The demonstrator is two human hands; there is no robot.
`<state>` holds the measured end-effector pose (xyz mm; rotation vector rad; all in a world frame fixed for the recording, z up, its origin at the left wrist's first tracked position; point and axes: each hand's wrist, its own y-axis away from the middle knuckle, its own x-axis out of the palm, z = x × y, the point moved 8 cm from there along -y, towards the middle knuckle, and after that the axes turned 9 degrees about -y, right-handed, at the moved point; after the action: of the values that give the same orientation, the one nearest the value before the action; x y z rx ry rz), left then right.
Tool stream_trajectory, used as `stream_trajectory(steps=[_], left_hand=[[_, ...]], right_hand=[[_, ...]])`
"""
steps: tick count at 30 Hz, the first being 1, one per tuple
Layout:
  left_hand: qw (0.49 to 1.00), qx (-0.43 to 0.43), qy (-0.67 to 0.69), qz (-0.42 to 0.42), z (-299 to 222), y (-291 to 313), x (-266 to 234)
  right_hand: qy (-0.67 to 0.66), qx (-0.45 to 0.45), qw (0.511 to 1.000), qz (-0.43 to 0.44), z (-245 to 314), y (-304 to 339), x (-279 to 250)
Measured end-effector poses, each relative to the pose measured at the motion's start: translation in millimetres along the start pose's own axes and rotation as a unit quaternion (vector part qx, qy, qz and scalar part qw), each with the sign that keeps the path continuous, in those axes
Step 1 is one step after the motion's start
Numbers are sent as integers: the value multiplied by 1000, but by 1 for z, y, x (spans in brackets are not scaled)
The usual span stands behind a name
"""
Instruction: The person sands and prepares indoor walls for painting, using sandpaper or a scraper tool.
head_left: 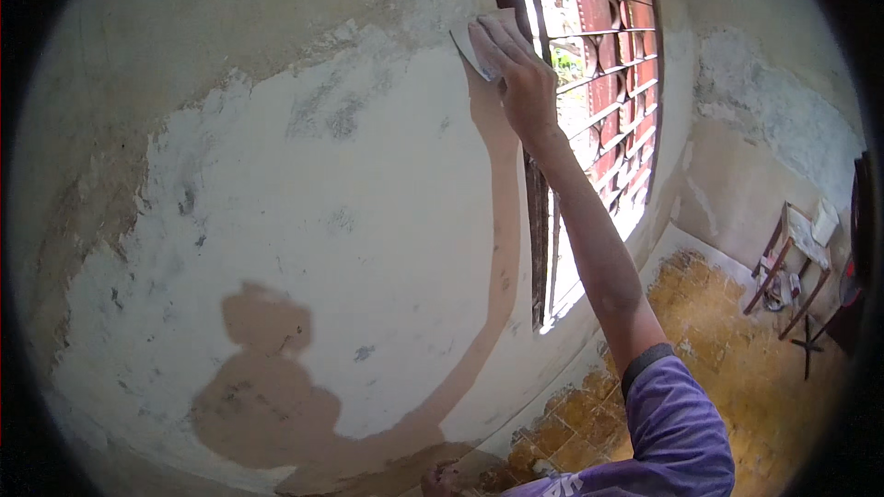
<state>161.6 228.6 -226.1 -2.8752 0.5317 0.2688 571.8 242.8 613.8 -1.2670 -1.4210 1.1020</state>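
My right hand point(517, 78) is raised high, its fingers dusted white, pressing a thin pale sheet of sandpaper point(503, 18) flat against the wall beside the window frame. The sheet is mostly hidden under the fingers. Around it, the wall point(368, 184) carries a broad off-white patch of filler with grey smudges and a ragged edge against older, darker plaster. At the lower edge, a small part of my left hand point(442, 479) shows in shade, and its fingers cannot be made out.
Right of my arm is a window point(608, 64) with metal bars, reddish shutters and a dark frame point(537, 248). Yellow-brown tiles point(575, 414) cover the floor below. A small wooden stand point(794, 248) with things on it stands at the far right. My shadow falls across the wall.
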Motion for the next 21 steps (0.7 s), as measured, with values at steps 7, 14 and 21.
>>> stream_trajectory(steps=[7,14,21], left_hand=[[996,-32,39,-74,-15,2,20],[986,-52,70,-142,-23,6,23],[963,-98,101,-230,-33,87,24]], right_hand=[[6,83,990,115,35,105,3],[-178,71,941,280,143,295,-9],[-250,-26,955,158,174,194,13]])
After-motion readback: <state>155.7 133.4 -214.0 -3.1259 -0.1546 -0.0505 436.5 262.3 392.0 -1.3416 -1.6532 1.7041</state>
